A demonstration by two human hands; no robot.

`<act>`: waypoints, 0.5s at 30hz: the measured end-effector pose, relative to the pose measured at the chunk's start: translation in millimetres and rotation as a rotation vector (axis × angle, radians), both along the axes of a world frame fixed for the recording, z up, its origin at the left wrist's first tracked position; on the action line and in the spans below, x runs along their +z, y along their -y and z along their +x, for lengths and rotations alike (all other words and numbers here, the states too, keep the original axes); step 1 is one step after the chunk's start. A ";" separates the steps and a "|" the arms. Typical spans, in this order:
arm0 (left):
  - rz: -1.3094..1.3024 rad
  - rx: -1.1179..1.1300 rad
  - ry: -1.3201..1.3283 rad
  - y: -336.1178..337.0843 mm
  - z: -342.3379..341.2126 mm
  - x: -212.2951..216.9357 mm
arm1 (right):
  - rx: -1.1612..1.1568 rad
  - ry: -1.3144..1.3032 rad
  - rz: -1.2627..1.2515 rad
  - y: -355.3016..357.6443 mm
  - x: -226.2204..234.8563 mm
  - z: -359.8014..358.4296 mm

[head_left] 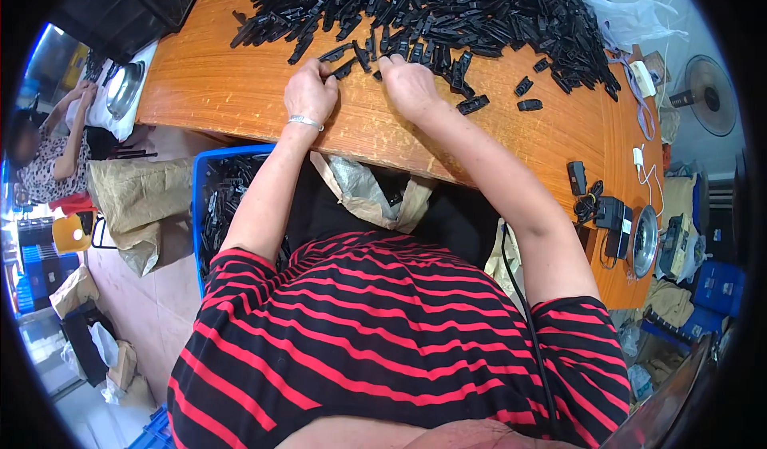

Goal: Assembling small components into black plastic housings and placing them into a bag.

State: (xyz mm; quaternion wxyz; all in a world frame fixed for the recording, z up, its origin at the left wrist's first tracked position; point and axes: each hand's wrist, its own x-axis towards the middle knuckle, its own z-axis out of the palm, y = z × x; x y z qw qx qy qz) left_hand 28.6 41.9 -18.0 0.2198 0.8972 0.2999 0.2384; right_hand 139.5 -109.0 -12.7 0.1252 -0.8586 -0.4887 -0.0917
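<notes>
A large heap of small, long black plastic parts (447, 17) covers the far side of the wooden table. Near the table's front edge, my left hand (310, 96), with a silvery bracelet at the wrist, has its fingers closed on a black plastic part (344, 69). Just right of it, my right hand (409, 86) is curled with thumb and fingertips together at the heap's near edge. What sits in the right fingertips is mostly hidden. A few loose parts lie between the two hands, and others, such as a short black piece (473, 104), lie to the right.
Below the table's edge (359, 149) stands a blue bin (197, 209) of black parts, beside an open sack (355, 189) at my lap. An adapter with cables (613, 216) and a metal bowl (645, 241) are at right. Another person (56, 153) works at far left.
</notes>
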 end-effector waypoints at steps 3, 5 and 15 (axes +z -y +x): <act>-0.133 0.013 0.146 -3.0 -21.3 -5.6 | 0.043 -0.042 0.037 -5.1 0.4 -16.0; -0.224 0.031 0.196 -0.6 -30.3 -9.4 | 0.116 -0.090 0.016 -3.4 2.4 -26.9; -0.026 -0.337 0.554 79.2 -41.1 11.0 | 0.035 -1.390 0.651 16.8 7.3 -57.0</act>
